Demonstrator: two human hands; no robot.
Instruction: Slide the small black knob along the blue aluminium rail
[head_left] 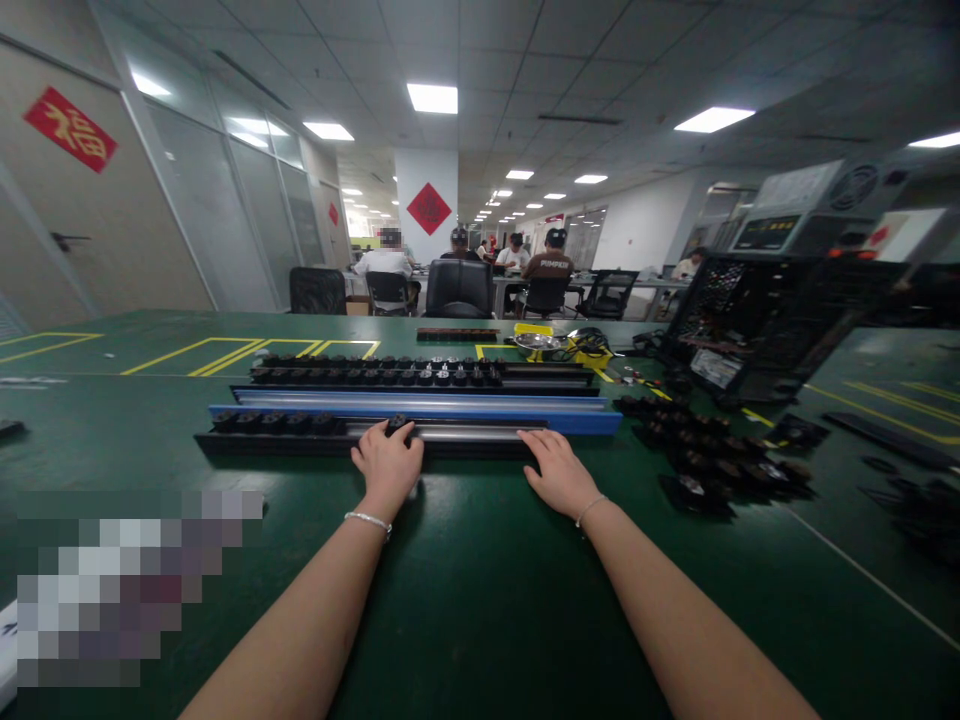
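Note:
Across the green table lies a long black rail [480, 449] with a silvery channel along it. Several small black round-topped parts [274, 423] sit in a row at its left end. My left hand [390, 465] is closed about one more small black part [398, 424] on the rail, near its middle. My right hand [561, 475] grips the rail's right end, fingers over the top and thumb at the front side. Directly behind it is a blue rail [585, 420], and beyond that a further black rail [547, 377] carries rows of similar parts.
A heap of black parts [712, 455] lies to the right, below an opened computer case [757, 325]. At the back are a metal bowl [538, 343], a yellow tray [534, 329] and a short strip of parts [457, 335]. A blurred-out object [120, 590] is at left. People [551, 262] sit farther off.

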